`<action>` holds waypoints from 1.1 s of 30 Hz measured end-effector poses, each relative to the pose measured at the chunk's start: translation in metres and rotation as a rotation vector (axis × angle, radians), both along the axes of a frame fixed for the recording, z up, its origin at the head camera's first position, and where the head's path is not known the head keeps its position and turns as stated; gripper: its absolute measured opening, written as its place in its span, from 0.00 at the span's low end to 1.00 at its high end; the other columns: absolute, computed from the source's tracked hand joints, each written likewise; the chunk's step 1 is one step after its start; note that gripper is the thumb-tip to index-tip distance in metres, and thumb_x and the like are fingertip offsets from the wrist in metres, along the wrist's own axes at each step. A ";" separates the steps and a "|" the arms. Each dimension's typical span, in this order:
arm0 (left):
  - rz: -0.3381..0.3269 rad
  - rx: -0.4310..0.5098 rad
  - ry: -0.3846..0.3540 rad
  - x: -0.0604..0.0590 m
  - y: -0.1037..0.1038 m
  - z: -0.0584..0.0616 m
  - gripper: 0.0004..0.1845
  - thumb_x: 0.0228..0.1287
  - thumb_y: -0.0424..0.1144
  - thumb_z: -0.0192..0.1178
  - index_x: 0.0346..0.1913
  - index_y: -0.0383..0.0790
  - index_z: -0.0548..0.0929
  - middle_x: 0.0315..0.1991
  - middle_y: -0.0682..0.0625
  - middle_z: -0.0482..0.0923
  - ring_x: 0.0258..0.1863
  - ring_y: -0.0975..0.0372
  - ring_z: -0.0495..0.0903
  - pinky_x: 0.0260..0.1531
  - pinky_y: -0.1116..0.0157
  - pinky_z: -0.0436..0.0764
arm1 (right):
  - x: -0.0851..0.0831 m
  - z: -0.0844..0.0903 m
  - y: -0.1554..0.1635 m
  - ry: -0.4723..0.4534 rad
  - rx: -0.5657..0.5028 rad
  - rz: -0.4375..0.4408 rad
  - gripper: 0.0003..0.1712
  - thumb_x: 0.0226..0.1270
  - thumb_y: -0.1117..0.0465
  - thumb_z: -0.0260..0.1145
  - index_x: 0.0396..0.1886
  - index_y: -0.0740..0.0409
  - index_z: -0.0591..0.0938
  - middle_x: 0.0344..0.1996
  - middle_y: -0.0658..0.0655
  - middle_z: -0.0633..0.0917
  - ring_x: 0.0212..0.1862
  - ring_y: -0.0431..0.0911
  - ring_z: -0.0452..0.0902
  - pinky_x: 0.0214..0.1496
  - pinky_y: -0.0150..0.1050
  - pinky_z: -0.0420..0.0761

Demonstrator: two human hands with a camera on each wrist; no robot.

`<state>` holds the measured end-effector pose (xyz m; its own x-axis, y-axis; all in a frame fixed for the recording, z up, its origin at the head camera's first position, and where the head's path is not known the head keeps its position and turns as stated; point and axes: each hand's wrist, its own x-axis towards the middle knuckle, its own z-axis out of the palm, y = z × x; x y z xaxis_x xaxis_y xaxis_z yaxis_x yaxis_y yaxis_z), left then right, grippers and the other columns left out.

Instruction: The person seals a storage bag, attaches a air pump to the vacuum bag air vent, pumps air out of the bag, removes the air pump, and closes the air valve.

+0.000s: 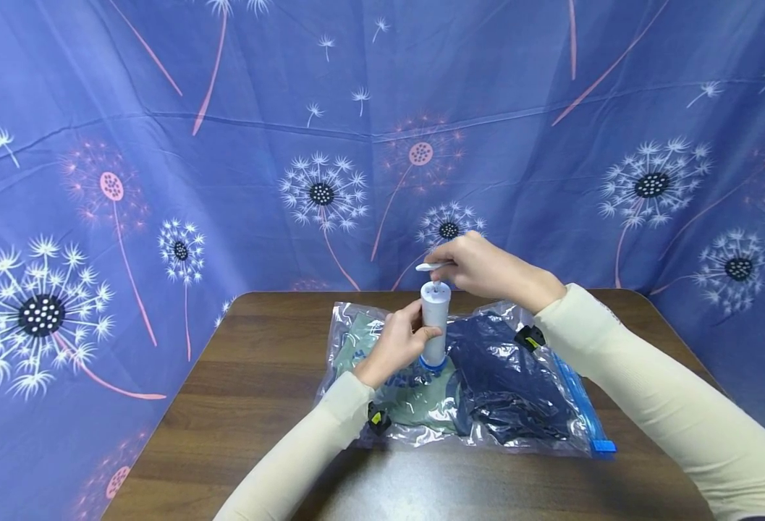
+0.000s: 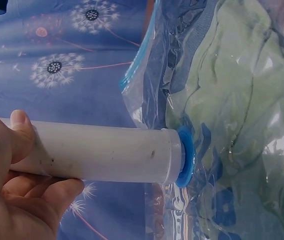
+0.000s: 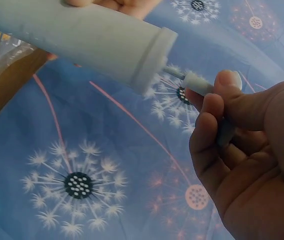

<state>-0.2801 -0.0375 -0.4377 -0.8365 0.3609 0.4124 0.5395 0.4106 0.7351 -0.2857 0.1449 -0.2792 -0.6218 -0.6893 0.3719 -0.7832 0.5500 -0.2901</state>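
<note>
A white hand pump (image 1: 435,322) stands upright on the blue valve (image 1: 433,364) of a clear vacuum bag (image 1: 486,427) lying on the table. My left hand (image 1: 396,344) grips the pump's cylinder (image 2: 97,152) around its middle. My right hand (image 1: 486,269) is curled round the pump's handle (image 1: 429,267) just above the cylinder top; in the right wrist view the handle (image 3: 199,82) sits close to the cylinder cap (image 3: 154,57), the rod barely out. Inside the bag lie a green garment (image 2: 242,115) and a dark navy garment (image 1: 506,376).
The bag rests on a brown wooden table (image 1: 258,376), its blue zip strip (image 1: 584,412) along the right side with a blue slider at the near corner. A blue dandelion-print cloth (image 1: 226,145) hangs behind and beside the table.
</note>
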 end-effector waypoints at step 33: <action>0.016 -0.020 -0.008 0.000 0.003 0.002 0.18 0.68 0.35 0.68 0.59 0.38 0.81 0.52 0.42 0.88 0.50 0.57 0.89 0.50 0.64 0.86 | 0.011 0.058 0.004 0.053 0.020 -0.080 0.09 0.71 0.69 0.68 0.48 0.64 0.88 0.34 0.57 0.91 0.27 0.44 0.83 0.30 0.39 0.81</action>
